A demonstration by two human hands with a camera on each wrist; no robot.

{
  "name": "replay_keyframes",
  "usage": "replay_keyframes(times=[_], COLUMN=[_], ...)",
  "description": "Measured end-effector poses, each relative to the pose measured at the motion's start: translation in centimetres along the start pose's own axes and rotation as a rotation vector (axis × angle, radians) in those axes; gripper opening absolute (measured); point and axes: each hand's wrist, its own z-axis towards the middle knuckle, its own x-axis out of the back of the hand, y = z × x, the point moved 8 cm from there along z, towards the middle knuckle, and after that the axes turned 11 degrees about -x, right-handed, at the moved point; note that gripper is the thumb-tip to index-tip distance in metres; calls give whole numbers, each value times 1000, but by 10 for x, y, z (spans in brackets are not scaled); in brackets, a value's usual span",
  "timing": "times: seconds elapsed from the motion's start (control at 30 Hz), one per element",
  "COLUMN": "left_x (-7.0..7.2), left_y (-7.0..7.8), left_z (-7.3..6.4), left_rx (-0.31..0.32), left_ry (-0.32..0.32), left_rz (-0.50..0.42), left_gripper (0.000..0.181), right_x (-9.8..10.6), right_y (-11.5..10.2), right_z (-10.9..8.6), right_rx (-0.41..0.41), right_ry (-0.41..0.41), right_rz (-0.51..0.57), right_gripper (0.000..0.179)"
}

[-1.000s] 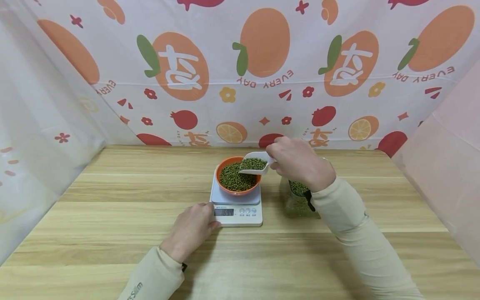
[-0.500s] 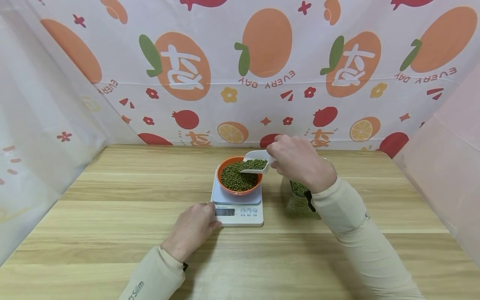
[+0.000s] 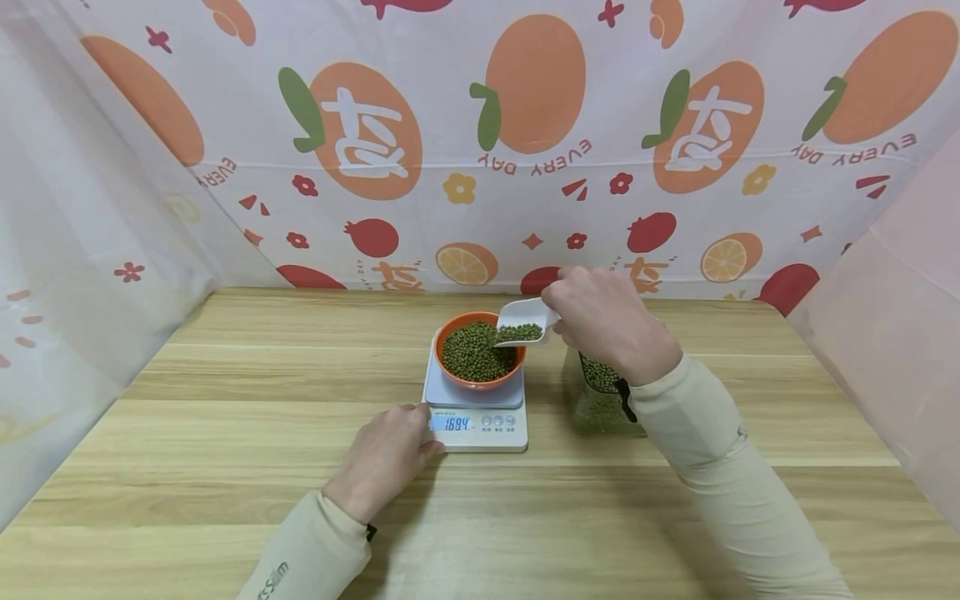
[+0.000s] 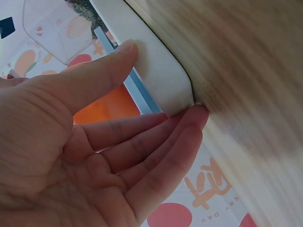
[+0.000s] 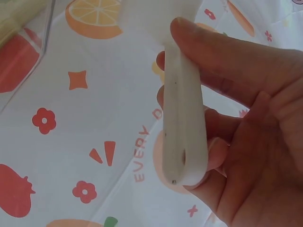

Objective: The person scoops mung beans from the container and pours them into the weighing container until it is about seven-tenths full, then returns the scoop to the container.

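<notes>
An orange bowl [image 3: 480, 385] full of green mung beans [image 3: 474, 352] stands on a white kitchen scale [image 3: 487, 442]. The scale's display [image 3: 451, 423] is lit blue and appears to read 169.4. At the scale's left front corner my left hand [image 3: 382, 457] holds it, thumb and fingertips [image 4: 201, 116] touching different sides. My right hand [image 3: 611, 321] grips the handle of a white scoop [image 3: 517, 312]; the handle lies between thumb and fingers in the right wrist view. Some beans sit in the scoop, whose tilted lip is over the bowl's right rim.
Right of the scale stands a clear jar [image 3: 588, 408] of mung beans, partly hidden by my right forearm. A fruit-print cloth [image 3: 420, 225] hangs behind the wooden table [image 3: 225, 483] and along both sides.
The scoop has drawn slightly right with my right hand, and fewer beans lie in it. The scale's display has turned from dull grey to lit blue. My left hand stays put.
</notes>
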Motion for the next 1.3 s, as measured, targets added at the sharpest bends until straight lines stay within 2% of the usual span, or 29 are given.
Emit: replay_keyframes(times=[0.37,0.7,1.3], left_x=[0,-1,-1], left_y=[0,0,-1], left_z=[0,0,0], left_rx=[2,3,13], left_ry=[-6,-9,-19], left_rz=[1,1,0], left_gripper=[26,26,25], right_x=[3,7,7], right_y=[1,-2,-6], right_z=[0,-1,-2], right_rx=[-17,-8,-11], right_ry=[35,81,94], right_rz=[-37,-52,-100], right_gripper=[10,18,27])
